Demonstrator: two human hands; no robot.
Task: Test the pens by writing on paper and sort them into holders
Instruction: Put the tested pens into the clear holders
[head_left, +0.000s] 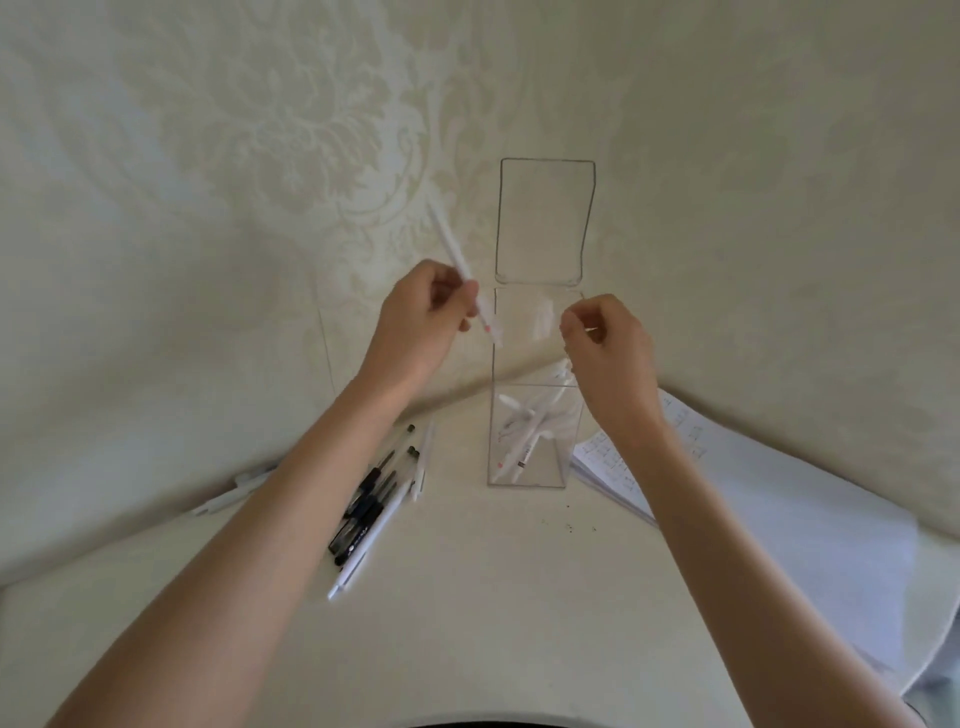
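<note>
Facing table (467, 597) and paper (805, 519), we hold both hands over the clear holder (519, 358): left hand (415, 322) curls round a pen (449, 244) just left of its rim; right hand (610, 348) pinches fingertips together, on what we cannot tell.

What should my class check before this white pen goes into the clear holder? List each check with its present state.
1. Pen gripped: left hand holds the white pen. Ok.
2. Lid open: the lid stands raised on the clear holder. Ok.
3. Room inside: the pens inside lie low, space above. Ok.
4. Tip over opening: it sits by the left rim, depth unclear. Cannot tell.
5. Holder steadied: right hand pinches near the right rim, contact unclear. Cannot tell.
</note>
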